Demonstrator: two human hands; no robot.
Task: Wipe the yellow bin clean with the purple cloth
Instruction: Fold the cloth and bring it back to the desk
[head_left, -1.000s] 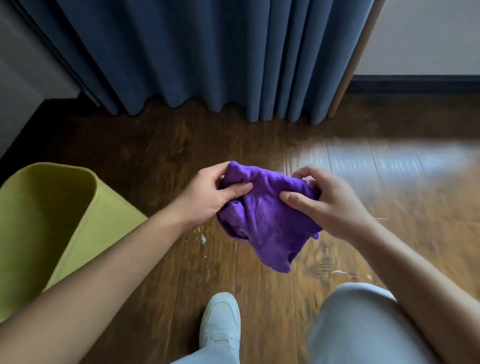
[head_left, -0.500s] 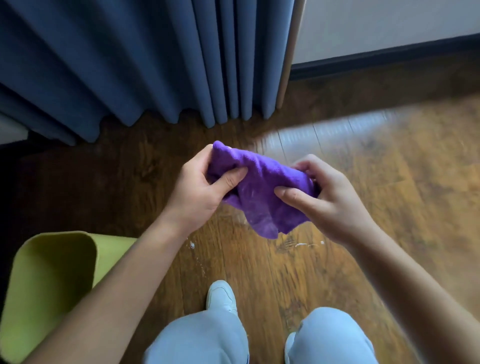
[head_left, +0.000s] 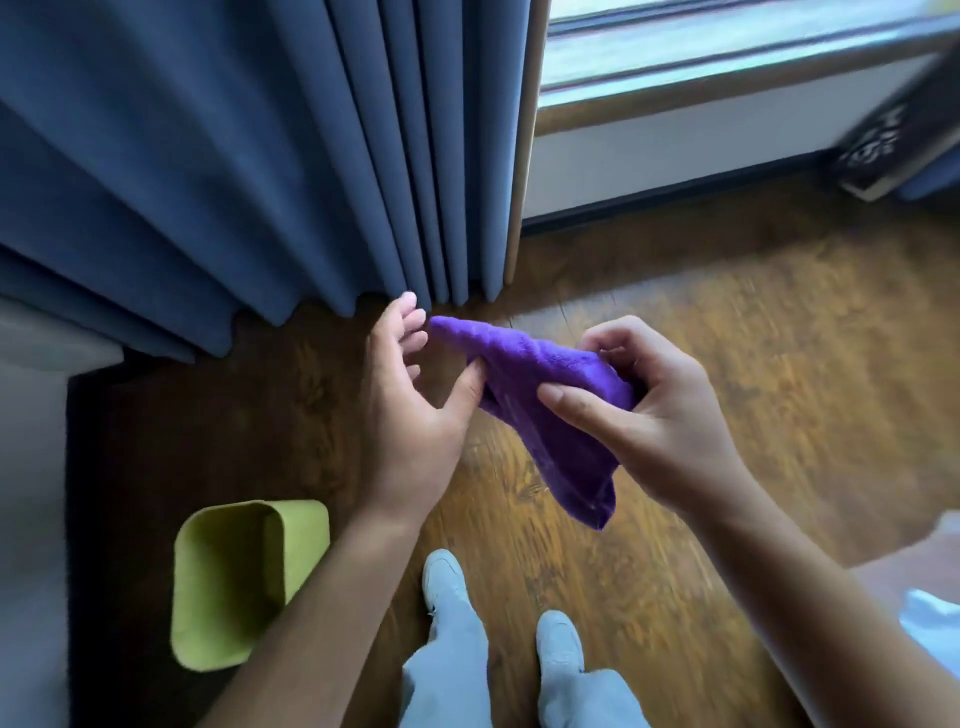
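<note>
The purple cloth (head_left: 550, 410) hangs in the air between my two hands, above the wooden floor. My right hand (head_left: 654, 410) is closed on its bunched right end, with the thumb across the front. My left hand (head_left: 410, 400) has its fingers loosely spread; the fingertips meet the cloth's stretched-out left corner and the thumb presses on the fabric. The yellow bin (head_left: 306, 540) stands on the floor at the lower left, below my left forearm, which hides its right side. Its opening faces up and the inside looks empty. Neither hand touches the bin.
Blue curtains (head_left: 234, 156) hang across the back left, down to the floor. A low window sill and white wall (head_left: 675, 140) run along the back right. My two shoes (head_left: 441, 577) and trouser legs are at the bottom centre. A grey surface edges the left.
The view has risen and swung right, so the bin now looks smaller and lower. My left hand has opened its fingers and the cloth is pulled out longer between the hands.
</note>
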